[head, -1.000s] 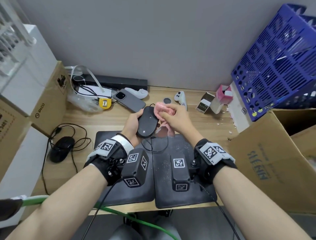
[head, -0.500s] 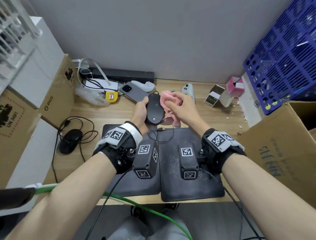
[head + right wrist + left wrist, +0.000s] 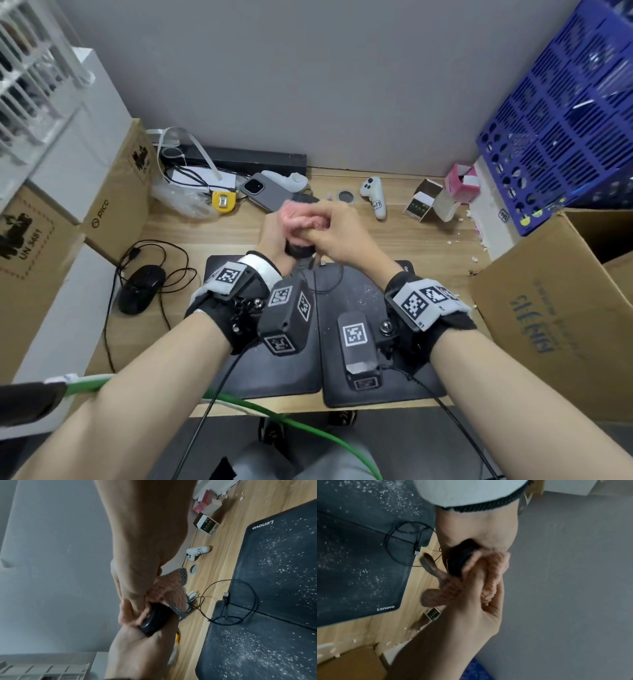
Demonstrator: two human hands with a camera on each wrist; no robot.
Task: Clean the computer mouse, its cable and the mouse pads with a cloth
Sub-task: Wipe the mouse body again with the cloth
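Observation:
My left hand (image 3: 274, 236) grips a black computer mouse (image 3: 299, 249) above the desk's far middle. My right hand (image 3: 342, 229) holds a bunched pink cloth (image 3: 301, 219) and presses it over the mouse's top, hiding most of it. In the left wrist view the cloth (image 3: 491, 577) wraps the mouse (image 3: 460, 558). The right wrist view shows the mouse's edge (image 3: 154, 620) under the cloth (image 3: 164, 591). The mouse's cable (image 3: 325, 281) hangs down and loops on two dark mouse pads (image 3: 239, 359), (image 3: 363, 298), both dusted with white specks.
A second black mouse (image 3: 140, 287) with a coiled cable lies at the left. A phone (image 3: 263, 192), white controller (image 3: 373, 195) and small boxes (image 3: 424, 202) line the back. Cardboard boxes (image 3: 548, 308) and a blue crate (image 3: 565, 120) crowd the right.
The pink cloth has moved from the mouse's right side onto its top, and my right hand now covers most of the mouse. Both hands stay raised over the desk's far middle.

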